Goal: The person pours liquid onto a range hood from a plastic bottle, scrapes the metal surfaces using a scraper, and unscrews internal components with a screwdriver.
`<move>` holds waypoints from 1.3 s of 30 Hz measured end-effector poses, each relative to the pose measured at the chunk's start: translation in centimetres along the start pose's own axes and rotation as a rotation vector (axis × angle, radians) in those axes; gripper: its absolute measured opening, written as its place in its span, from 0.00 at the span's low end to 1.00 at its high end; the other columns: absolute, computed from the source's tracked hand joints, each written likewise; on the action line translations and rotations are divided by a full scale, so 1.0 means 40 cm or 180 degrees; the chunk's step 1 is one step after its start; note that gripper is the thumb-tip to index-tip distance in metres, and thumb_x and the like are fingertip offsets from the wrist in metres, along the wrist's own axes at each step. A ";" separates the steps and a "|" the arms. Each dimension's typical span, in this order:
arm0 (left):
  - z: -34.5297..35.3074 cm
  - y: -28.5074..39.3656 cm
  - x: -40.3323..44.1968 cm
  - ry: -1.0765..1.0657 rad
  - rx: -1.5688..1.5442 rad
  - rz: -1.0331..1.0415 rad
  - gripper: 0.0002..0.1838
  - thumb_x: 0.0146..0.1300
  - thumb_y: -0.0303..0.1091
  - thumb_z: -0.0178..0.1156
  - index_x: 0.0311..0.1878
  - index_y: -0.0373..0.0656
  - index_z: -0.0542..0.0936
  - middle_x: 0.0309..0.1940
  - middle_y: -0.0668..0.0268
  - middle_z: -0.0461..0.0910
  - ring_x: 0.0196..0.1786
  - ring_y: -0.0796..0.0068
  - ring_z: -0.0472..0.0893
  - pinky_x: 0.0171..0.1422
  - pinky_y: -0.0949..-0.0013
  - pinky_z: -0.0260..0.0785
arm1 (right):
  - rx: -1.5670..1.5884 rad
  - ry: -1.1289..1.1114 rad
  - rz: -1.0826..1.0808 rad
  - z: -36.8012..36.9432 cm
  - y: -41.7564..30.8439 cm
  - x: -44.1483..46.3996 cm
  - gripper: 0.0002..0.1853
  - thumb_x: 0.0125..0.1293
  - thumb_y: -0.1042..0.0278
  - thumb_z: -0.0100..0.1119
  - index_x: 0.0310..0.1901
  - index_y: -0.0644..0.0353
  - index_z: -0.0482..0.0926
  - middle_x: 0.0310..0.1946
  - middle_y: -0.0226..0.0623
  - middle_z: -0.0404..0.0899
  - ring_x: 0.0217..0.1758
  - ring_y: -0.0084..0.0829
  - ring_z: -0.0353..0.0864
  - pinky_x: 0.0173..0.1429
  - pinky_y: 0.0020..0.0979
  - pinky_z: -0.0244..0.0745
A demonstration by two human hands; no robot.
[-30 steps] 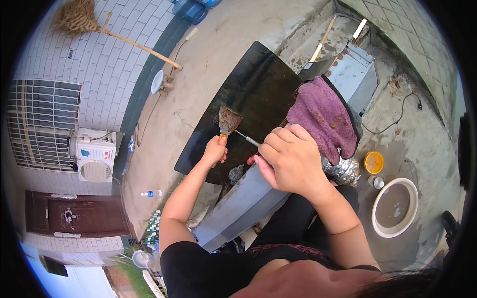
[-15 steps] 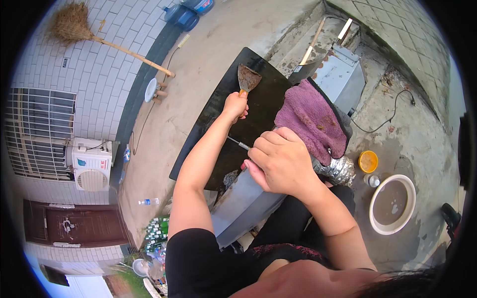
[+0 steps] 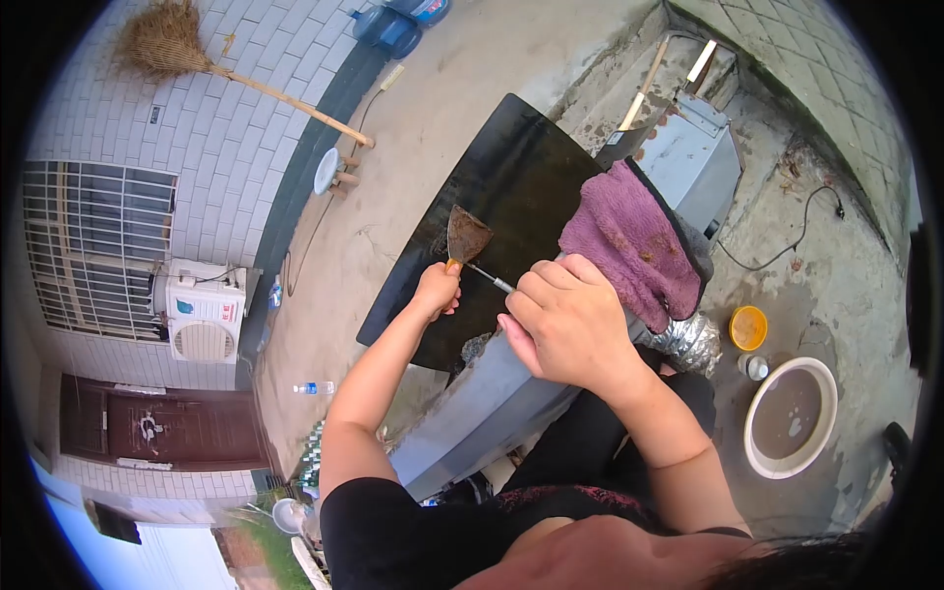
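So the left hand [image 3: 438, 290] is dropping back toward the middle of the frame vs half a second ago, and it's bringing the scraper [image 3: 468, 234] down the dark panel [image 3: 526, 162] with it. The view's shifting too: the background is sliding a bit rightward, and the left arm [image 3: 366, 418] is hiding more of those green bottles [image 3: 312, 454] at lower left.

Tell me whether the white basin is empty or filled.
Not empty: the basin holds murky liquid, with pale patches on its surface.
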State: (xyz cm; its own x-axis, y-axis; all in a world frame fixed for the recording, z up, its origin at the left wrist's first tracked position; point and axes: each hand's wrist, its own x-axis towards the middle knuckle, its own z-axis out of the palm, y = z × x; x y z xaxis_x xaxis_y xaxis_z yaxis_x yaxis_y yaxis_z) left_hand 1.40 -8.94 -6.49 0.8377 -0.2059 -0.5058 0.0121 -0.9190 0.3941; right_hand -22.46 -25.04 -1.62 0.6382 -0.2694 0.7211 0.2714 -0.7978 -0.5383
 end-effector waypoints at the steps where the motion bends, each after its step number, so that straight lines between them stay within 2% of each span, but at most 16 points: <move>1: 0.008 0.012 0.004 -0.0009 -0.0007 -0.0018 0.14 0.65 0.43 0.41 0.33 0.42 0.67 0.15 0.68 0.67 0.12 0.78 0.65 0.14 0.72 0.60 | 0.0018 0.0031 0.0000 0.000 0.001 -0.001 0.07 0.44 0.65 0.59 0.19 0.56 0.72 0.21 0.30 0.67 0.30 0.29 0.69 0.38 0.29 0.63; 9: 0.043 0.128 0.055 -0.0110 -0.0169 0.0014 0.15 0.65 0.45 0.41 0.33 0.43 0.67 0.17 0.69 0.67 0.14 0.78 0.65 0.17 0.72 0.61 | 0.0126 0.0065 0.0004 0.006 0.004 -0.003 0.08 0.44 0.65 0.59 0.18 0.56 0.70 0.20 0.30 0.66 0.31 0.30 0.69 0.39 0.29 0.63; 12: 0.061 0.209 0.094 -0.0209 -0.0245 0.0072 0.15 0.65 0.46 0.41 0.33 0.43 0.67 0.18 0.69 0.68 0.15 0.78 0.66 0.19 0.71 0.61 | 0.0065 -0.0004 -0.0051 0.003 0.007 -0.004 0.10 0.48 0.62 0.58 0.18 0.57 0.72 0.20 0.31 0.67 0.31 0.29 0.67 0.42 0.29 0.62; 16: 0.089 0.354 0.143 -0.0282 -0.0248 0.0206 0.15 0.65 0.46 0.42 0.33 0.43 0.67 0.18 0.70 0.69 0.16 0.78 0.67 0.20 0.71 0.63 | 0.0078 -0.0016 -0.0041 0.001 0.008 -0.004 0.10 0.49 0.62 0.57 0.17 0.57 0.72 0.19 0.32 0.66 0.31 0.30 0.67 0.42 0.29 0.62; 21: 0.160 0.494 0.183 -0.0220 -0.0408 0.0658 0.14 0.65 0.44 0.43 0.39 0.42 0.67 0.22 0.66 0.72 0.21 0.77 0.70 0.25 0.71 0.67 | 0.0164 0.0075 -0.0050 0.005 0.013 -0.004 0.10 0.49 0.63 0.57 0.17 0.57 0.71 0.19 0.32 0.66 0.30 0.30 0.67 0.41 0.28 0.62; 24: 0.130 0.432 0.157 -0.0334 -0.0745 0.1178 0.13 0.65 0.41 0.43 0.40 0.42 0.68 0.23 0.65 0.73 0.21 0.78 0.71 0.25 0.74 0.67 | 0.0215 0.0078 -0.0056 0.006 0.017 -0.009 0.10 0.49 0.63 0.57 0.17 0.57 0.71 0.19 0.32 0.66 0.30 0.30 0.67 0.41 0.28 0.62; 28: 0.045 0.214 0.049 -0.0733 -0.1136 0.0723 0.09 0.63 0.34 0.42 0.41 0.42 0.67 0.24 0.66 0.73 0.22 0.79 0.71 0.24 0.76 0.66 | 0.0202 0.0044 -0.0042 0.003 0.014 -0.007 0.10 0.49 0.62 0.57 0.18 0.57 0.72 0.20 0.32 0.66 0.31 0.30 0.67 0.41 0.28 0.62; 32: -0.022 0.017 -0.067 -0.0565 -0.1177 0.0270 0.08 0.64 0.34 0.42 0.43 0.43 0.66 0.23 0.68 0.72 0.21 0.80 0.71 0.22 0.79 0.64 | 0.0169 0.0069 -0.0065 0.007 0.010 -0.006 0.10 0.48 0.61 0.57 0.19 0.57 0.72 0.21 0.32 0.67 0.31 0.30 0.68 0.41 0.28 0.62; 35: -0.059 -0.039 -0.086 -0.0237 -0.0853 0.0110 0.08 0.64 0.36 0.44 0.42 0.45 0.67 0.22 0.68 0.71 0.18 0.81 0.69 0.19 0.77 0.62 | 0.0082 0.0094 -0.0097 0.011 0.010 -0.006 0.10 0.47 0.62 0.58 0.18 0.57 0.71 0.20 0.31 0.66 0.31 0.29 0.68 0.40 0.29 0.62; 39: -0.040 -0.010 -0.072 0.0048 -0.0598 -0.0050 0.08 0.64 0.36 0.44 0.40 0.45 0.68 0.19 0.70 0.69 0.14 0.81 0.66 0.14 0.76 0.57 | 0.0071 0.0119 -0.0071 0.010 0.007 0.000 0.09 0.45 0.64 0.58 0.18 0.56 0.70 0.20 0.31 0.65 0.31 0.30 0.67 0.39 0.29 0.62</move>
State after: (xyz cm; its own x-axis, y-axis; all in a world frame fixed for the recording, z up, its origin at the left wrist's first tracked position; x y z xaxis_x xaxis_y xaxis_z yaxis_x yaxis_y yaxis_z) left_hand -0.14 -7.46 -3.95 0.8447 -0.1858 -0.5020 0.1256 -0.8428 0.5233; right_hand -22.10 -25.02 -1.96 0.6046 -0.2720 0.7487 0.3015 -0.7918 -0.5312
